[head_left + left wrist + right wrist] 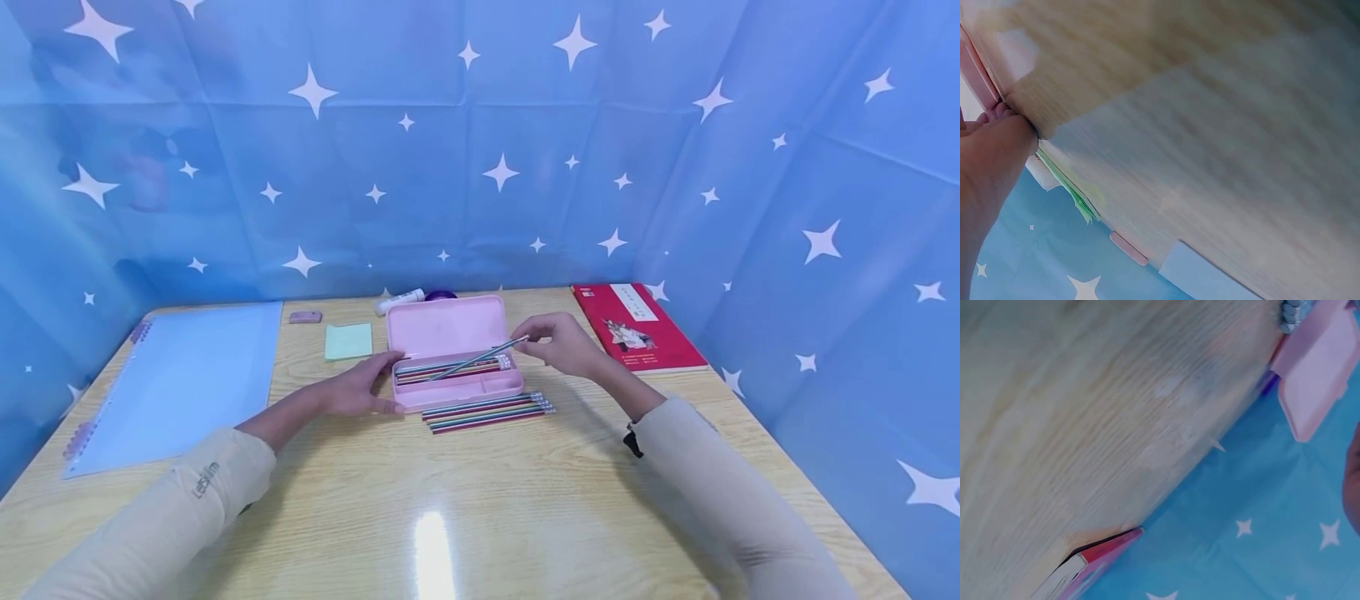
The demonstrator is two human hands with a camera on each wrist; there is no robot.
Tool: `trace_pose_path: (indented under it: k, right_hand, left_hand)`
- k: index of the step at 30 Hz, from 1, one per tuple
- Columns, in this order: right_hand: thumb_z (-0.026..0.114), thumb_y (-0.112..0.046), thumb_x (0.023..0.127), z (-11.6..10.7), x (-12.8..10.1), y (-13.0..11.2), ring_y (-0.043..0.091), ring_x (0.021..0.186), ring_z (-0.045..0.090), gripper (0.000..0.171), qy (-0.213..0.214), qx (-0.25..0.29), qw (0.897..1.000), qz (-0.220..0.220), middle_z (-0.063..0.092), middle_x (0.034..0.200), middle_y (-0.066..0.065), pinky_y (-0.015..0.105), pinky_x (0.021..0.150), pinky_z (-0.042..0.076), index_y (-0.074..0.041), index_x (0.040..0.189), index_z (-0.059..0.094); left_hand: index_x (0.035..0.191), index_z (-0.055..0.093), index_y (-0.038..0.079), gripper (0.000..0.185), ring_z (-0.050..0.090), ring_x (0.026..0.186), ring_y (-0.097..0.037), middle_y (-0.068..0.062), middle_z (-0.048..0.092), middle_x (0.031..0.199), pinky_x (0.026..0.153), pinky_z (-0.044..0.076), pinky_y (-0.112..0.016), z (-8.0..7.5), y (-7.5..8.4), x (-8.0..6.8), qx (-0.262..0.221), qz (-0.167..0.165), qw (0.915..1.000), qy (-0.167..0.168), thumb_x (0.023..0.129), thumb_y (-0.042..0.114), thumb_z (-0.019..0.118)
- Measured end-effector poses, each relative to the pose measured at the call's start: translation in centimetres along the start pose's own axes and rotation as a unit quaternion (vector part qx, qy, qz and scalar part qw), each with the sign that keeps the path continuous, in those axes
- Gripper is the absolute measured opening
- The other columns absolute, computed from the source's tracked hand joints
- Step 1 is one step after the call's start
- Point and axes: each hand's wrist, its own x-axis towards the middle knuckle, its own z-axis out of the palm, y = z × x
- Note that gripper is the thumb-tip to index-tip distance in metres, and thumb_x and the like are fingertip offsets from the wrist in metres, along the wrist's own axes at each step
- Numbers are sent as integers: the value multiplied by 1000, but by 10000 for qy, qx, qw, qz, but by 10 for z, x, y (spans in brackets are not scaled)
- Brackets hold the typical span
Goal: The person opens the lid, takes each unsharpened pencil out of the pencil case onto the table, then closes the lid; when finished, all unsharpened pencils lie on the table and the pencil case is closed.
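Head view: the left hand (pixel 360 390) rests relaxed fingers against the open pink pencil case's (pixel 450 333) left edge, while the right hand (pixel 562 343) pinches a pencil (pixel 476 359) slanted over its tray, bare desk (pixel 480 500) lying open toward the near edge.

Both arms reach forward in beige sleeves. The left hand (pixel 365 389) lies flat, fingers straight. The right hand (pixel 558 343) is raised, fingertips pinched together.
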Motion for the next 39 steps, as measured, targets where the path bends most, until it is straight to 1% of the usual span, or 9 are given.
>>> trace_pose_path:
  k: [5,8,11,16,19,24,33,39]
  right_hand:
    - [74,-17,90,-7,-12,-6,24,86,64,14,286,312,9991,-89,73,98,4,32,57,56,-12,103,76]
    - [75,-18,90,-11,-22,-10,24,89,66,16,406,392,9983,-140,72,101,5,32,58,57,-11,104,76]
    - [76,-18,89,-14,-33,-14,25,87,66,19,457,434,9979,-180,72,101,7,31,57,56,-8,105,75]
    - [77,-16,88,-16,-50,-20,26,85,64,19,377,472,9981,-99,72,99,7,29,59,56,-6,104,75]
    - [78,-15,87,-16,-59,-23,24,87,63,16,315,421,9986,-84,72,97,4,29,63,56,-9,102,76]
    - [79,-14,86,-15,-72,-25,22,88,64,14,232,373,9988,-201,72,95,1,29,67,57,-11,99,76]
    - [78,-11,86,-10,-84,-25,18,87,64,12,97,361,9988,-304,73,95,0,28,66,56,-12,98,76]
    - [78,-11,86,-6,-85,-22,19,85,63,9,-7,375,9990,-225,72,92,0,26,62,54,-13,95,76]
  left_hand:
    - [156,15,1,105,20,148,-38,-21,22,160,121,18,-49,0,1,0,25,-43,10000,2,84,38,80]
    - [157,15,1,105,20,148,-37,-21,22,160,121,18,-49,0,1,0,30,-70,10000,0,84,39,80]
    - [157,15,1,105,20,148,-38,-21,23,160,121,18,-50,1,0,0,39,-73,10000,-1,84,41,79]
    - [157,13,3,106,18,148,-38,-21,21,160,121,17,-51,0,0,0,20,-94,10000,-21,84,41,79]
    - [157,13,3,107,18,148,-38,-21,21,160,121,17,-51,0,-1,0,12,-91,10000,-22,83,43,79]
    - [157,13,3,107,19,148,-38,-21,22,160,121,18,-50,1,-2,1,48,-50,10000,-12,83,44,79]
    - [157,14,2,105,19,148,-38,-21,22,160,121,18,-50,2,-3,1,83,1,10000,8,84,43,78]
    - [157,15,3,105,19,148,-38,-20,23,160,120,18,-50,1,-5,0,116,-9,9999,22,84,44,78]
